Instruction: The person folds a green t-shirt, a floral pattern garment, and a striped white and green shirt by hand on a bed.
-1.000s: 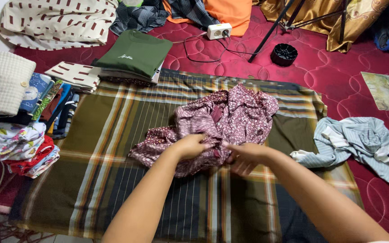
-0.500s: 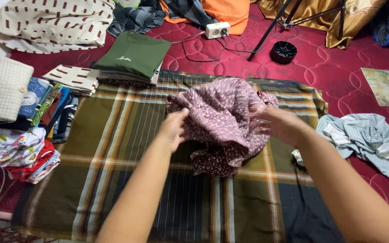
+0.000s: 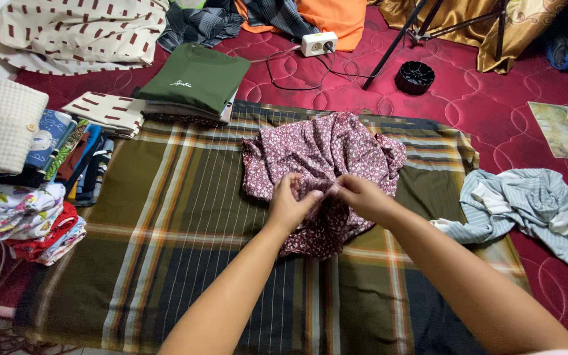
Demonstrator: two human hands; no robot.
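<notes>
A crumpled maroon floral garment [image 3: 320,158] lies on the striped plaid cloth [image 3: 165,223] spread over the red quilted floor. My left hand [image 3: 290,204] and my right hand [image 3: 359,196] meet at the garment's near middle, both pinching its fabric with the fingertips almost touching. The garment's lower part bunches under my hands and runs toward me.
A folded green shirt [image 3: 195,77] tops a small pile at the cloth's far left corner. Stacks of folded clothes [image 3: 41,171] line the left edge. A crumpled pale blue striped shirt [image 3: 534,210] lies right. A white power strip [image 3: 318,44], a tripod leg [image 3: 396,43] and a black round object [image 3: 415,77] sit beyond.
Half a second ago my hands held the garment up and spread apart. They have since come down and together, and the garment rests on the plaid cloth again.
</notes>
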